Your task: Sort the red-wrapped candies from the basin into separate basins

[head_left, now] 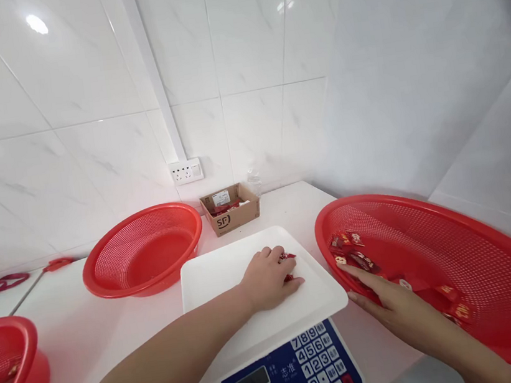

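Observation:
My left hand (271, 278) rests on the white tray (228, 270) of a weighing scale, its fingers curled over small red wrapped packets (287, 256). Most of those packets are hidden under the fingers. At the near left rim of a large red plastic basket (427, 206), my right hand (386, 293) lies with fingers stretched out and apart. Its fingertips are beside several red packets (355, 250) inside the basket, and nothing shows in its grasp. More packets lie further down in the same basket. The scale's blue keypad panel (288, 369) faces me below the tray.
Behind the tray stands a small cardboard box (235, 219) with red packets inside. Another red basket (150, 249) is at the left, and a third (12, 368) at the far left edge holds brownish items. A tiled wall (243, 61) with a socket (187, 171) closes off the back.

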Demonstrator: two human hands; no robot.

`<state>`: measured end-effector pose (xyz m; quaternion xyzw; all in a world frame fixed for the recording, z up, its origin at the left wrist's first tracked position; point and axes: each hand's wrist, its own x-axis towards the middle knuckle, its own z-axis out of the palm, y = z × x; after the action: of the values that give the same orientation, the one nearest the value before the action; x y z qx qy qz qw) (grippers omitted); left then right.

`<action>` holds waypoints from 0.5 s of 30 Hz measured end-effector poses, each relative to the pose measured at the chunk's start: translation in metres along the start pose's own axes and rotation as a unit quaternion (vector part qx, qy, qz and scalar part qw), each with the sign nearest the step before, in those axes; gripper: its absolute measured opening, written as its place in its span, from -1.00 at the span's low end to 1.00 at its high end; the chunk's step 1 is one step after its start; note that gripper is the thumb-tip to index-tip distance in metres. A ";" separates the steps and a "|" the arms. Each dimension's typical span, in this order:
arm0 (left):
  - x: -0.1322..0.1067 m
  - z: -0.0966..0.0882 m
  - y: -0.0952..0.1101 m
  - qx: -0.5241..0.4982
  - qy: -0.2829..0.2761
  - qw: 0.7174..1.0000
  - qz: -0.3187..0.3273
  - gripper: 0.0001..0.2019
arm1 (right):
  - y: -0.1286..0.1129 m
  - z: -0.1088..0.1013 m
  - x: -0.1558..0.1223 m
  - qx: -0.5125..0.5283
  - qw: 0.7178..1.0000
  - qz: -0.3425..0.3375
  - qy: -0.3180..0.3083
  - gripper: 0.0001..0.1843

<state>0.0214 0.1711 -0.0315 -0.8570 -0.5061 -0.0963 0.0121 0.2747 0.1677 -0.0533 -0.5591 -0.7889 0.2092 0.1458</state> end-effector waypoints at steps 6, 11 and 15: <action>-0.001 -0.001 -0.002 0.028 -0.032 0.999 -0.017 -0.65 | -0.001 0.000 -0.001 -0.001 1.000 -0.006 0.005 -0.42; -0.007 -0.009 -0.013 0.048 -0.043 0.997 -0.031 -0.67 | 0.008 0.006 0.001 0.004 1.000 -0.006 0.006 -0.41; -0.017 -0.028 -0.042 0.068 -0.020 0.994 -0.087 -0.66 | 0.019 0.014 0.004 0.025 0.998 -0.041 0.040 -0.40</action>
<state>-0.0272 0.1738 -0.0098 -0.8089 -0.5839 -0.0451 0.0517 0.2820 0.1748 -0.0750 -0.5303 -0.7992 0.2005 0.1998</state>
